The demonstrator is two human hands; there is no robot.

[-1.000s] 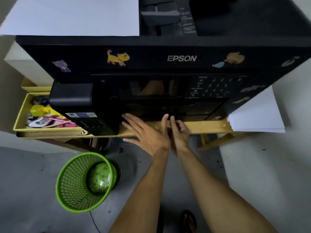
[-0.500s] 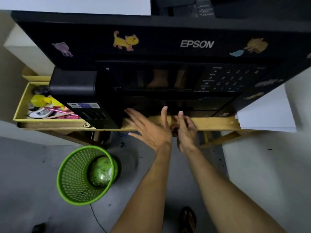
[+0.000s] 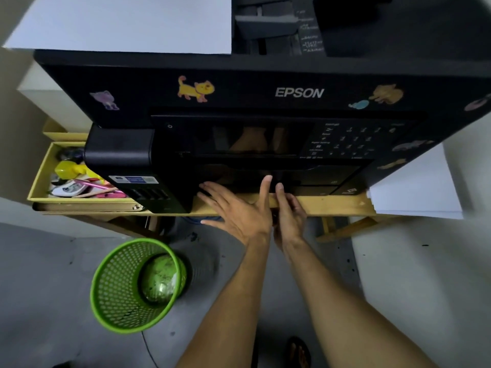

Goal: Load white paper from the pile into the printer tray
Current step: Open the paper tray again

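A black Epson printer (image 3: 265, 96) with animal stickers stands on a wooden shelf (image 3: 332, 204). Its paper tray (image 3: 313, 179) sits low in the front and looks pushed in. My left hand (image 3: 236, 208) lies flat with spread straight fingers against the tray front. My right hand (image 3: 288, 211) is beside it, its fingers straight and its fingertips at the tray's lower edge. A pile of white paper (image 3: 417, 192) lies to the right of the printer. Another white sheet (image 3: 127, 22) rests on the printer's top at the left.
A yellow tray (image 3: 39, 181) with pens and small items sits left of the printer. A green mesh waste basket (image 3: 127, 288) stands on the grey floor below. A sandalled foot (image 3: 299, 351) shows at the bottom edge.
Both hands stay at the tray front; the left fingers have moved slightly up against the printer. The view has shifted a little.
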